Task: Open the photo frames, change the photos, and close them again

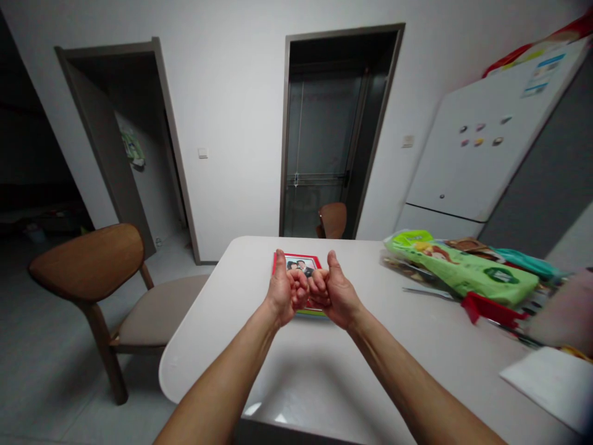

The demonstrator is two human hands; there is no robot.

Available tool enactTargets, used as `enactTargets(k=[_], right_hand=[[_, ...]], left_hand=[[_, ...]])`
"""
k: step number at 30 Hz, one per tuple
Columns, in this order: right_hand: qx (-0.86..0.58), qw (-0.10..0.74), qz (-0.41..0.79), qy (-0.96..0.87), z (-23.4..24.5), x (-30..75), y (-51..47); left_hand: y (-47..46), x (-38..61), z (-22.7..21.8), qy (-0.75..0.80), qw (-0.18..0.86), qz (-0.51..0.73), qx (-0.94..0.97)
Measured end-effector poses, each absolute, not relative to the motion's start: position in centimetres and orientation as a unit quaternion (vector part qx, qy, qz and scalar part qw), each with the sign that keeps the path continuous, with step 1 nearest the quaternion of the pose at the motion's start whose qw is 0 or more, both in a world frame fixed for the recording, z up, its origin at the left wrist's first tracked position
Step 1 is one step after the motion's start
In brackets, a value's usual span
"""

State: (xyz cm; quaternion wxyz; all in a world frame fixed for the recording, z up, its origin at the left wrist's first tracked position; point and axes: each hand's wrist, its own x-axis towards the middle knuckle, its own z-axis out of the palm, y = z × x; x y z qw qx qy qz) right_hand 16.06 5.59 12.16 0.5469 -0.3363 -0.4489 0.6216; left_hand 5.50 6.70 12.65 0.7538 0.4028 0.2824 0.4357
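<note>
Both my hands are raised over the white table [217, 303], side by side with thumbs pointing up. My left hand [288, 289] has its fingers curled in toward the palm, and nothing shows in it. The fingers of my right hand [334, 290] are curled the same way, their knuckles close to those of the left; it too shows nothing held. Just behind them is a red-bordered picture [302, 262] of two people, with a green and yellow lower edge. My hands cover its middle and sides, and I cannot tell whether they touch it.
On the table's right side lie a green packet [467, 266], a red plastic piece [493, 311], a metal utensil [428, 292] and white paper [553, 383]. A wooden chair [92, 259] stands at the left, another chair [333, 220] behind the table. A fridge [467, 154] stands at the back right.
</note>
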Motion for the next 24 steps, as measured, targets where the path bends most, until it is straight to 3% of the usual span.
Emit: enactTargets(k=[2, 7, 12, 16, 18, 22, 24], right_hand=[[-0.415, 0.517, 0.526, -0.533, 11.5, 15.9, 6.2], [-0.593, 0.366, 0.134, -0.705, 8.2, 16.8, 9.0], [-0.587, 0.288, 0.054, -0.755, 5.3, 18.1, 9.6], [-0.570, 0.247, 0.040, -0.783, 4.7, 18.5, 6.8], [-0.560, 0.264, 0.072, -0.782, 5.1, 18.9, 4.9], [-0.535, 0.462, 0.284, -0.649, 7.0, 20.2, 1.0], [-0.515, 0.562, 0.388, -0.519, 7.9, 20.7, -1.0]], left_hand=[[7.0, 5.5, 12.3, 0.299, 0.755, 0.428, 0.397], [7.8, 5.4, 9.0, 0.368, 0.738, 0.415, 0.383], [8.1, 5.7, 3.5, 0.438, 0.703, 0.425, 0.365], [7.0, 7.0, 2.2, 0.417, 0.656, 0.507, 0.371], [5.5, 7.8, 2.7, 0.401, 0.626, 0.547, 0.385], [1.1, 8.4, 4.2, 0.392, 0.549, 0.575, 0.463], [-1.1, 8.2, 4.8, 0.368, 0.438, 0.552, 0.606]])
